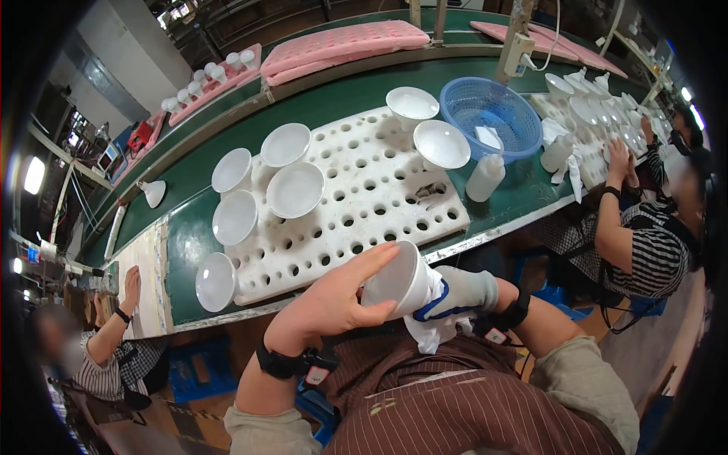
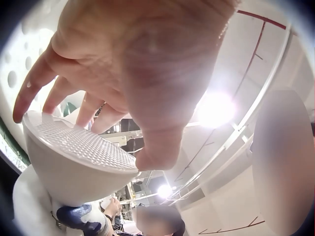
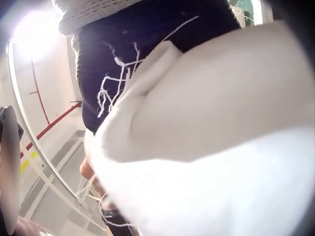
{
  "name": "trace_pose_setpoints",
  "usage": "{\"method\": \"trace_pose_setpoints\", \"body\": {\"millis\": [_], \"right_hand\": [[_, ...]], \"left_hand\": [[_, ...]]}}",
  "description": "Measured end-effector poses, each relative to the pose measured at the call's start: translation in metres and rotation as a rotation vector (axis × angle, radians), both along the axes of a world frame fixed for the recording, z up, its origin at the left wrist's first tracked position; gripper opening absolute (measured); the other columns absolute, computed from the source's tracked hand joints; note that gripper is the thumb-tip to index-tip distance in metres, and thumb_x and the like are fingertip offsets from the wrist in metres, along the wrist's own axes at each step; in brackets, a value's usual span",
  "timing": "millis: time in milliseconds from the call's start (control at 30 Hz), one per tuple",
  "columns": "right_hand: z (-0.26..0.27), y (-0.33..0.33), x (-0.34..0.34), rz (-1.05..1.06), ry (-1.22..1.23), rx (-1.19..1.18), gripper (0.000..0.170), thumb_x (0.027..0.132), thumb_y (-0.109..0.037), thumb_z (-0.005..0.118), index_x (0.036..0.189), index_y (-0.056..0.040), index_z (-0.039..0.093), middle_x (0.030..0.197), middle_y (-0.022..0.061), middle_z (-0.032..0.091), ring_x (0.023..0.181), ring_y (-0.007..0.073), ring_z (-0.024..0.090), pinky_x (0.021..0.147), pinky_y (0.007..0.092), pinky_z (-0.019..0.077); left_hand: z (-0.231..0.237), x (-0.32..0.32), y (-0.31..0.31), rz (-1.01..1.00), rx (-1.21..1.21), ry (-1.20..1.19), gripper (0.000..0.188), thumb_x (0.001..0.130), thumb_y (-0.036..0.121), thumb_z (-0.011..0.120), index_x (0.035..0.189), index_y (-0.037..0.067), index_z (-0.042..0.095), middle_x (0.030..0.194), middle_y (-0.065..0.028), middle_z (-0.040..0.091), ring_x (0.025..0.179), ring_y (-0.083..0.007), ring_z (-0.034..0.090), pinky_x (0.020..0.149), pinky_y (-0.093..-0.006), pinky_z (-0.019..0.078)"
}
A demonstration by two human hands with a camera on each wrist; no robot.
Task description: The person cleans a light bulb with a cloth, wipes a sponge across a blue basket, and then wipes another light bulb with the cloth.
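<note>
A white cone-shaped lamp point(image 1: 396, 282) with a textured round face is held above the wearer's lap, tilted toward the left. The bare left hand point(image 1: 334, 292) grips its rim, thumb on one side and fingers on the other; the left wrist view shows the fingertips on the edge of the lamp point(image 2: 78, 162). On the other side the right hand point(image 1: 459, 292), in a grey and blue glove, holds the lamp's narrow end through a white cloth point(image 1: 428, 334). That cloth point(image 3: 206, 108) fills much of the right wrist view and hides the right fingers.
A white foam board point(image 1: 341, 189) with holes carries several similar lamps point(image 1: 296, 189) on the green table. Beyond its right end are a blue basket point(image 1: 485, 114) and a white bottle point(image 1: 485, 178). Pink foam trays point(image 1: 341, 49) lie behind. Other people work at both sides.
</note>
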State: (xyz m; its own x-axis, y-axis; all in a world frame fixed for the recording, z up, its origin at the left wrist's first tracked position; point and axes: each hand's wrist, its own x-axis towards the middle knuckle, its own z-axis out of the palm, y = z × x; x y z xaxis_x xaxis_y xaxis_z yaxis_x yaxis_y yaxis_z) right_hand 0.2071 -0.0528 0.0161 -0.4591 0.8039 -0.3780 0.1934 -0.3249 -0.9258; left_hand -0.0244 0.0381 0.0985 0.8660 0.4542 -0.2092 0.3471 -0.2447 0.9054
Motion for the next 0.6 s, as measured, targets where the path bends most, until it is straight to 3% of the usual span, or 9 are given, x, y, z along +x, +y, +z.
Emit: {"method": "trace_pose_setpoints", "body": {"millis": [300, 600], "right_hand": [[-0.009, -0.005, 0.006, 0.036, 0.269, -0.031, 0.043, 0.077, -0.016, 0.077, 0.115, -0.0036, 0.060, 0.103, 0.0045, 0.065, 0.094, 0.0129, 0.059, 0.086, 0.0280, 0.0463], [-0.015, -0.011, 0.018, 0.082, 0.344, -0.127, 0.059, 0.078, -0.008, 0.073, 0.131, -0.0015, 0.050, 0.120, 0.0063, 0.059, 0.107, 0.0143, 0.053, 0.097, 0.0293, 0.0415]], "left_hand": [[-0.008, -0.002, 0.004, -0.054, -0.042, -0.001, 0.077, 0.072, 0.019, 0.066, 0.144, 0.011, 0.039, 0.147, -0.0115, 0.040, 0.122, -0.0206, 0.050, 0.088, -0.0301, 0.0490], [-0.012, 0.000, 0.006, -0.109, -0.028, -0.077, 0.072, 0.070, 0.010, 0.064, 0.140, 0.009, 0.045, 0.144, -0.0104, 0.044, 0.124, -0.0202, 0.049, 0.094, -0.0341, 0.0487]]}}
